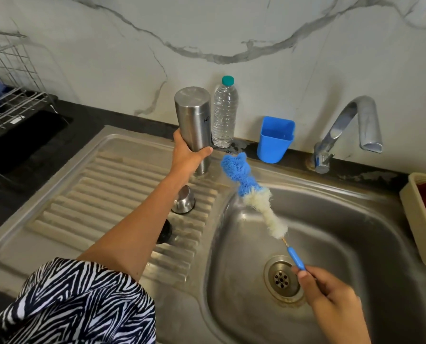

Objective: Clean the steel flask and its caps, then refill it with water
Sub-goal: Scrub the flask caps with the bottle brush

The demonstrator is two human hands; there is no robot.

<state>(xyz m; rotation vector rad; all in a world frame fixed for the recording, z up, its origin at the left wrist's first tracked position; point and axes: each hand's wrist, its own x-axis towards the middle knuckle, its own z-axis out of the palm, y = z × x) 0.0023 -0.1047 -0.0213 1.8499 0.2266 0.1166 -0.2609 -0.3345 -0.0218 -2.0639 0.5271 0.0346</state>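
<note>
The steel flask [193, 120] is held upside down, its neck pointing down at the ribbed draining board [102, 194] of the steel sink [355, 232], just above or touching it; which cannot be told. It is gripped by the left hand [185, 152], whose fingers are hidden behind the body while the thumb [204, 151] is curled round the front. Below the flask, a steel cap [183, 199] is seen lying on the ribs, and a dark cap [164, 230] lies nearer, partly hidden by the forearm, which comes out of a black-and-white striped sleeve [83, 306]. A bottle brush [256, 197], blue at the tip and white lower down, is pinched at its blue handle [296, 260] by the fingers [303, 275] of the right hand [331, 296], over the basin beside the drain [281, 278]; the bristle end is slanted up towards the flask but kept apart from it. Against the marbled wall [231, 33], a clear plastic bottle [224, 115] with a green lid is stood just behind the flask, with a blue cup [275, 139] and a tap [348, 127] further right. A wire rack [11, 78] is seen on the dark surface [88, 122] at the left, and a beige tray [417, 219] at the right edge.
</note>
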